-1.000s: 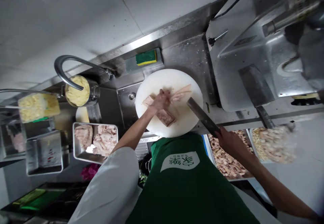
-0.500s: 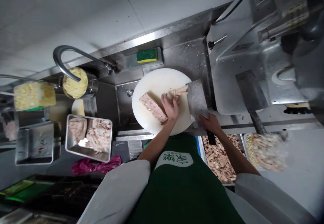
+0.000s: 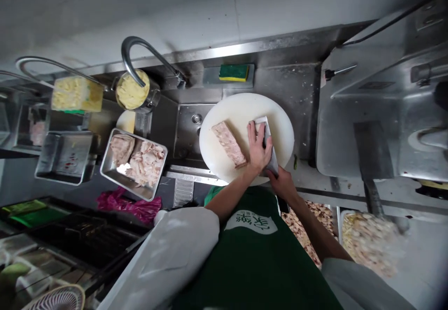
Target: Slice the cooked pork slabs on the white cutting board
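A long block of pale pressed meat [image 3: 229, 144] lies at a slant on the round white cutting board [image 3: 224, 107]. To its right, my left hand [image 3: 259, 151] curls its fingers over cut meat strips [image 3: 259, 126], mostly hidden beneath it, and holds them against the cleaver. The cleaver blade [image 3: 273, 163] is tilted beside and partly behind these fingers, over the board. My right hand [image 3: 283, 184] is closed around the cleaver's handle near the board's front edge.
A green-yellow sponge [image 3: 234, 72] sits behind the board. Left are a curved faucet [image 3: 131, 53], a metal tray [image 3: 163, 167] of meat pieces and a pot [image 3: 154, 96] of pale yellow slices. Another cleaver [image 3: 374, 151] lies right. Chopped meat [image 3: 308, 235] fills a tray below.
My right hand has brought the cleaver leftward and tilted its blade against the cut strips under my left hand. The camera view has shifted, too. The meat block stays on the board.
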Demonstrator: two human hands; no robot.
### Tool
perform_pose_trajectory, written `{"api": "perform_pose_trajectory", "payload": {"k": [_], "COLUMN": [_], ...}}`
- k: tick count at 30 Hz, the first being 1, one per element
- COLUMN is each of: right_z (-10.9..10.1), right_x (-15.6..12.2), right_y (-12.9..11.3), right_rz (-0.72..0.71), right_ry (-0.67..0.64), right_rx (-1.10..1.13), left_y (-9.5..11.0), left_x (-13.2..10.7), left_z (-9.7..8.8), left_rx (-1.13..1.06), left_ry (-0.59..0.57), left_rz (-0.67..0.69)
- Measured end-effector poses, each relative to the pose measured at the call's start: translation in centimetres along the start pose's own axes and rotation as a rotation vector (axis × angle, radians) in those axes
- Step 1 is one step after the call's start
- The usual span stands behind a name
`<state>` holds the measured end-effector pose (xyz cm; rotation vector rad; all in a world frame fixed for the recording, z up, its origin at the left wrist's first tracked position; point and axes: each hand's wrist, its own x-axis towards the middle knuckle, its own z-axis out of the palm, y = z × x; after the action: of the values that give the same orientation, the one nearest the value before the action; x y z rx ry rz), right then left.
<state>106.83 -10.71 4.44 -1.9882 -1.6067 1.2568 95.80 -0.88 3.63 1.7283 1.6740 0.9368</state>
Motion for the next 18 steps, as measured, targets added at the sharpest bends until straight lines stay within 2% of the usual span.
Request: {"api": "perform_pose_trajectory", "payload": {"k": [2, 4, 7, 11, 15, 17, 18], "right_z": [-0.6, -0.3, 2.6, 10.1, 19.1, 23.1, 24.9], "right_x": [-1.3, -2.0, -1.7, -0.4, -0.3, -0.4, -0.4], "right_y": [-1.9, -4.4, -9.4, -18.1, -26.9, -30.4, -31.7], "right_rz": [-0.023, -0.084, -0.267, -0.527, -0.675, -0.693, -0.688], "right_ry": [-0.007, -0.034, -0.119, -0.353, -0.547, -0.580, -0.577], "right_rx": [-0.055, -0.119, -0.198, -0.311, -0.397, -0.428, -0.440], "left_y": [1.2, 1.4, -1.2, -8.6, -18.3, -23.8, -26.5], "left_x": [-0.1, -0.2, -0.7, -3.1, -6.2, -7.0, -7.3], "left_z": [-2.3, -5.6, -12.1, -22.6, -33.6, -38.8, -41.2], "left_rx": [0.000, -0.004, -0.015, 0.027, 0.055, -0.075, -0.209], "left_ry": [0.040, 0.113, 0.324, 0.703, 0.986, 1.097, 1.148], "left_rz": [0.006, -0.015, -0.062, -0.123, -0.265, -0.390, -0.467]}}
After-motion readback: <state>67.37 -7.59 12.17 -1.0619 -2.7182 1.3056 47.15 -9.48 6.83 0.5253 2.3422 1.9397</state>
